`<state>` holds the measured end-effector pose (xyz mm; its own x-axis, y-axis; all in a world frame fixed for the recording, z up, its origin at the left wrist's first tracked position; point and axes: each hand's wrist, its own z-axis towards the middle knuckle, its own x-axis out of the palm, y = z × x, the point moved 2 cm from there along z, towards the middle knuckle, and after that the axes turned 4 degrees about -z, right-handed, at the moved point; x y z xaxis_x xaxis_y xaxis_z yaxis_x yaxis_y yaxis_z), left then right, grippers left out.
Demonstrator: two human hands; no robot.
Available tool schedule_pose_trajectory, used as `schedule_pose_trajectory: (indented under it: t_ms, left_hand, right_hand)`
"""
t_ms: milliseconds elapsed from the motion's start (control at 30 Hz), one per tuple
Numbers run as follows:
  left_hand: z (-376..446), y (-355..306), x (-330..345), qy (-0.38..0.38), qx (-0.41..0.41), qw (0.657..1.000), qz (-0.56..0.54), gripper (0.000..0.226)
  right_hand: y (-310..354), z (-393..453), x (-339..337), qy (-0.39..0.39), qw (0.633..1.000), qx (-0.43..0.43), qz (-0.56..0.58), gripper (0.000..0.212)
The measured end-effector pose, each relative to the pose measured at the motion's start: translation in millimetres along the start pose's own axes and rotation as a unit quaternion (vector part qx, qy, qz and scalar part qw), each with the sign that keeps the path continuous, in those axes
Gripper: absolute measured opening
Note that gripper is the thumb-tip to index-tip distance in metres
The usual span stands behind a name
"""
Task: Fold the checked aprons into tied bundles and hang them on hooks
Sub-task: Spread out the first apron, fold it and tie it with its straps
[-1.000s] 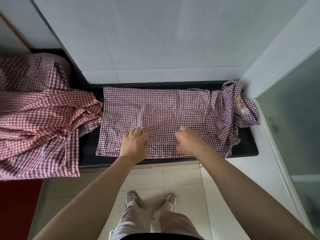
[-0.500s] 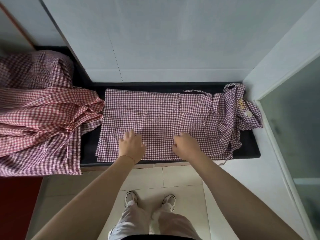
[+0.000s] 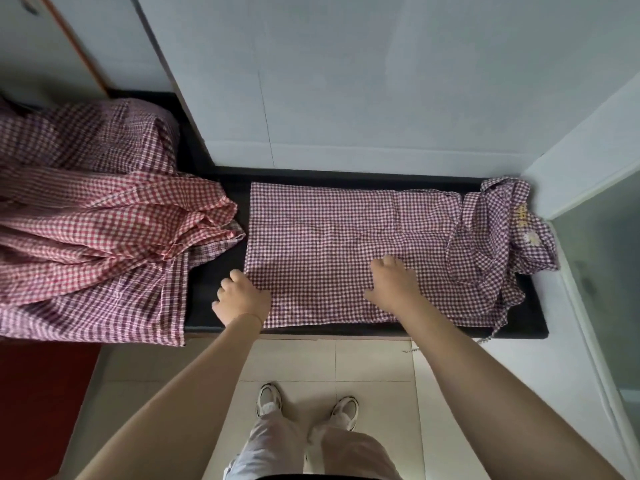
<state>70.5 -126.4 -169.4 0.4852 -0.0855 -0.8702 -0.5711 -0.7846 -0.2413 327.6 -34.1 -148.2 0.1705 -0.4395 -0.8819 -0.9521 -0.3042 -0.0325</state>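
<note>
A purple checked apron lies folded into a flat rectangle on the black ledge. Its bunched top with a daisy patch and loose ties is heaped at the right end. My left hand sits at the apron's lower left edge, fingers curled around the edge and thumb on the cloth. My right hand rests palm down on the lower middle of the apron with its fingers stretched forward.
A heap of red and purple checked aprons covers the ledge's left part and hangs over its front. White walls stand behind and at right, with a glass panel far right. Below are a tiled floor, my shoes and a red mat.
My left hand slid left from the apron's middle to its left edge. My right hand shifted slightly right and flattened on the cloth. The apron lies smoother.
</note>
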Motion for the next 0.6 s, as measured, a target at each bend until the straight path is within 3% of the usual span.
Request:
schedule_pose_trajectory:
  t_ms: [100,167,233,333,400,467,533,600]
  left_hand:
    - [9,11,-1,0.046,-0.028,0.997,-0.052,0.047]
    - [14,13,-2,0.078,-0.028,0.993,-0.088,0.033]
    - [19,14,-6,0.104,-0.012,0.989,-0.104,0.020]
    - [25,6,-17,0.119,0.018,0.982,-0.147,0.025]
    - [24,-12,-34,0.081,0.071,0.969,-0.221,0.026]
    - [14,-32,-56,0.013,0.156,0.932,-0.326,0.019]
    - [3,-39,-71,-0.071,0.231,0.905,-0.350,0.015]
    - [6,-23,-64,-0.091,0.213,0.930,-0.284,0.015]
  right_hand:
    - [34,-7,5,-0.080,0.992,-0.093,0.035,0.025]
    - [56,-12,11,-0.097,0.984,-0.139,0.058,0.019]
    - [77,-16,15,-0.086,0.978,-0.174,0.079,0.034]
    - [97,-20,22,-0.060,0.979,-0.191,0.038,0.064]
    - [105,-22,21,-0.096,0.977,-0.189,0.013,0.059]
    - [109,-24,13,-0.195,0.965,-0.175,0.028,0.037]
    - [115,-27,7,-0.291,0.940,-0.168,0.056,0.027]
    - [123,-28,9,-0.288,0.941,-0.172,0.054,0.023]
